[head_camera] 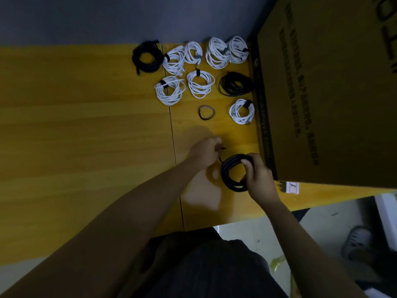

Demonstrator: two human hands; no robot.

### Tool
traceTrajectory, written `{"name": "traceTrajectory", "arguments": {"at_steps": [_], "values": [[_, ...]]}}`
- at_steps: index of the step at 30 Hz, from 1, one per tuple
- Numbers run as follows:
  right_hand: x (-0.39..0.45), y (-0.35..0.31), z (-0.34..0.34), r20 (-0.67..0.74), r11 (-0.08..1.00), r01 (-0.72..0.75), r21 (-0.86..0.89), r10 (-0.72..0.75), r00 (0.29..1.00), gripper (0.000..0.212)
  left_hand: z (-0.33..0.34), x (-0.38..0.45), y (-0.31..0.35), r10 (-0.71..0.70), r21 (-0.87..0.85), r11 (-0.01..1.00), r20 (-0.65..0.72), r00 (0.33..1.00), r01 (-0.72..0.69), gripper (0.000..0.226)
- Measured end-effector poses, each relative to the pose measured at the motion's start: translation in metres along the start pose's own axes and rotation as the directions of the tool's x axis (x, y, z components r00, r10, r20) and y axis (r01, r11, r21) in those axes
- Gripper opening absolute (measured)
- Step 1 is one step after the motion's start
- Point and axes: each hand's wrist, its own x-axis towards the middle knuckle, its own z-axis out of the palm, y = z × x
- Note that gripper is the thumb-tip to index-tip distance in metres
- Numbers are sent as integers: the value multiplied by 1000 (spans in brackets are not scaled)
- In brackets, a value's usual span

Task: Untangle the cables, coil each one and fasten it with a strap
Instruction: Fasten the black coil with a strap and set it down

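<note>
Now fastening: black coil (234,172) held in right hand (258,176), strap end (222,148) pinched by left hand (205,152); next, wrapping snugly.

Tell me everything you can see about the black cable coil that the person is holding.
The black cable coil is a thin, dark, rubbery-looking cable wound into a round ring of several loops with an open middle. It is held just above the yellow wooden table, near the cardboard box. The right hand grips its right side. The left hand pinches something dark and thin beside the coil. No strap shows on it.
</note>
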Motion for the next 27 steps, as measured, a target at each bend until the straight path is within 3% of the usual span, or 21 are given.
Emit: {"name": "traceTrajectory", "arguments": {"at_steps": [7,15,20,23,27], "values": [[17,-81,-13,38,958,200,204,-211,977,28,-101,-53,-4,84,-309,940,-207,975,-147,11],[35,-179,16,148,889,337,309,-395,907,31,-180,-128,-27,15,-422,892,-331,943,-163,22],[23,-215,47,232,884,351,308,-427,874,30,-217,-173,-47,-37,-566,809,-318,947,-159,13],[13,-230,61,220,871,345,349,-434,874,23,-234,-195,-51,-62,-639,759,-262,963,-125,10],[2,-248,70,175,853,367,371,-452,875,22,-248,-212,-49,-89,-637,766,-240,967,-87,17]]}}
